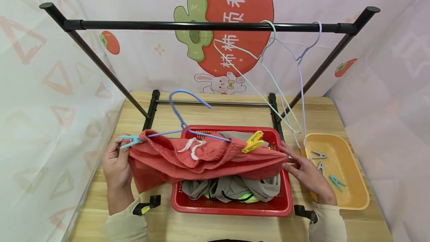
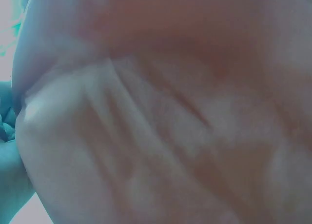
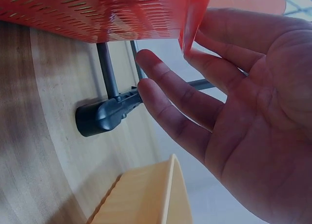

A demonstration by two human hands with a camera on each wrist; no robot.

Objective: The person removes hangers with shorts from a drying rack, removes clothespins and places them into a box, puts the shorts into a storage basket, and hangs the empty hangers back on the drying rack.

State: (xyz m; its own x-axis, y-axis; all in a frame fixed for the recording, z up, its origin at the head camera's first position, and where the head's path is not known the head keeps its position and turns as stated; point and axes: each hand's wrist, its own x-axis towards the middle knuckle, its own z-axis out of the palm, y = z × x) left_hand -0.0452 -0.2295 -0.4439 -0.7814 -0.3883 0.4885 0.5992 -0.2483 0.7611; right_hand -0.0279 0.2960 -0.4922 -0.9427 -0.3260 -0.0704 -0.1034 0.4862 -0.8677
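At lower left of the head view, the left hand (image 1: pixel 117 167) pinches a teal clothespin (image 1: pixel 130 141) at the end of the red shorts (image 1: pixel 201 158), which hang on a blue hanger (image 1: pixel 188 122) over the red basket (image 1: pixel 231 206). A yellow clothespin (image 1: pixel 253 142) already grips the other end, where the right hand (image 1: pixel 307 176), fingers spread, steadies the cloth. Judging by this, clipping is nearly done; next comes lifting the hanger to the black rail (image 1: pixel 208 26). The wooden counter (image 1: pixel 208 115) also carries a yellow tray (image 1: pixel 349 197).

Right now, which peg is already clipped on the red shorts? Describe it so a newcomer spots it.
Start at the red basket mid-table. The red shorts lie across its top on a blue hanger. The yellow peg grips the waistband at the right; the others are teal or grey, one at the left hand, the rest in the yellow tray.
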